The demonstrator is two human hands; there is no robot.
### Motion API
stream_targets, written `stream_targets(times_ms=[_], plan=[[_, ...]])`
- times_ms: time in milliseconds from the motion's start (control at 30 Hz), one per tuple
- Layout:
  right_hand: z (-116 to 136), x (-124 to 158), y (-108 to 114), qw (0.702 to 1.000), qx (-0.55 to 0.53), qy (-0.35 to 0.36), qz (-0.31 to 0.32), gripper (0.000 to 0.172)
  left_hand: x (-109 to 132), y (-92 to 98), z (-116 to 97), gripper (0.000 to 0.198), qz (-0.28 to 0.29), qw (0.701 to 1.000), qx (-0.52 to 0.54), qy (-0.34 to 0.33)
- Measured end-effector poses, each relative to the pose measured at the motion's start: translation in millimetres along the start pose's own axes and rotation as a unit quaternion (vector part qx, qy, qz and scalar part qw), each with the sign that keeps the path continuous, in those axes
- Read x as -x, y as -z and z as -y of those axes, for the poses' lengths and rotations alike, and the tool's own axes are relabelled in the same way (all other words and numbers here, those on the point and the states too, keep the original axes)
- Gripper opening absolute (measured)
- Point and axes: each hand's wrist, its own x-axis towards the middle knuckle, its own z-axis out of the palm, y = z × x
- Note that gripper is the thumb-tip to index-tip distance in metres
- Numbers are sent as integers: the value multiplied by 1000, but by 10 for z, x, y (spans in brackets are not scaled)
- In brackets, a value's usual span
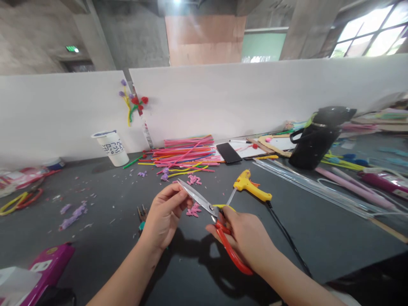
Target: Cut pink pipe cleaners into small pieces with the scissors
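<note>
Red-handled scissors (pixel 207 207) hover over the middle of the table (pixel 318 231), handles clenched in the right hand (pixel 247 240). The left hand (pixel 164 216), at their nine o'clock, pinches the blade tip, perhaps with a scrap hidden between. Fingertips are best kept off the cutting edge.

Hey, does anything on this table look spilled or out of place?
Yes, cuttings are strewn about. Purple scraps lie loose on the table left of the left hand, and pink scraps sit just behind the scissors held in the right hand. The glue gun lies on its side nearby.
</note>
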Motion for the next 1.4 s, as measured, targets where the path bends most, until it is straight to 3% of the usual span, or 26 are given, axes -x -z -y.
stream_targets(times_ms=[467,533,600,667,733,867,933,1000,1133,1300,1400], plan=[[4,-21,12,999,-20,-23,30,31,-4,5,-9,2,2,1000,3,8],[-12,-31,13,998,-29,-37,30,31,-24,33,2,3,-5,999,-50,1],[-42,-52,21,998,-36,-55,23,31,-55,79,19,5,-15,984,-176,-23],[-84,-81,32,997,-31,-76,13,32,-87,133,43,5,-13,932,-355,-72],[-130,-113,42,995,-17,-98,4,34,-109,182,78,7,10,847,-517,-121],[-190,-152,43,993,6,-116,-13,37,-126,245,162,13,101,689,-710,-109],[-194,-157,36,993,7,-118,-16,37,-134,264,193,15,122,639,-754,-94],[-189,-156,26,993,4,-117,-15,37,-146,275,205,18,129,614,-774,-84],[-182,-161,-3,993,-11,-112,-28,38,-169,281,194,24,114,621,-771,-82],[-205,-213,-35,985,-69,-155,-38,33,-204,317,172,16,14,690,-717,-97],[-247,-249,-66,977,-124,-169,-25,31,-232,315,111,14,25,716,-695,-58]])
